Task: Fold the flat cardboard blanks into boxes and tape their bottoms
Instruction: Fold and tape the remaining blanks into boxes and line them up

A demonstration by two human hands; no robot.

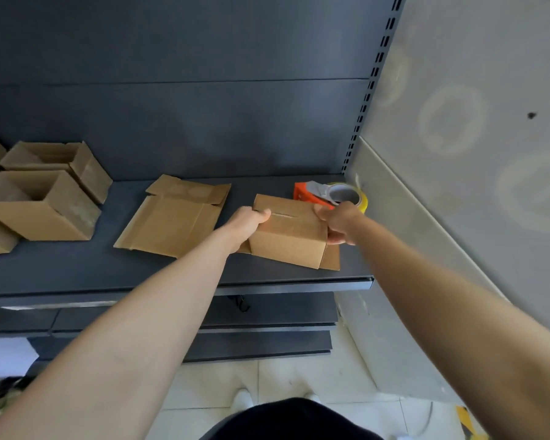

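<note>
- The folded box [288,236] stands on the shelf [77,271], flap seam upward.
- The left hand [248,219] curls over the box's left edge; the right hand [338,222] grips its right side.
- The tape dispenser [331,193] is just behind the box, and a flat blank [172,220] lies to the left of it.

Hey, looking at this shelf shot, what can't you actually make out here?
All in the head view:
Held box: seam on top too blurred to tell if taped; left hand and right hand cover its ends.
Tape dispenser: near part hidden behind the right hand.
Finished boxes: cut off by the left edge, so no count.
Flat blanks: number stacked too thin to tell.
</note>
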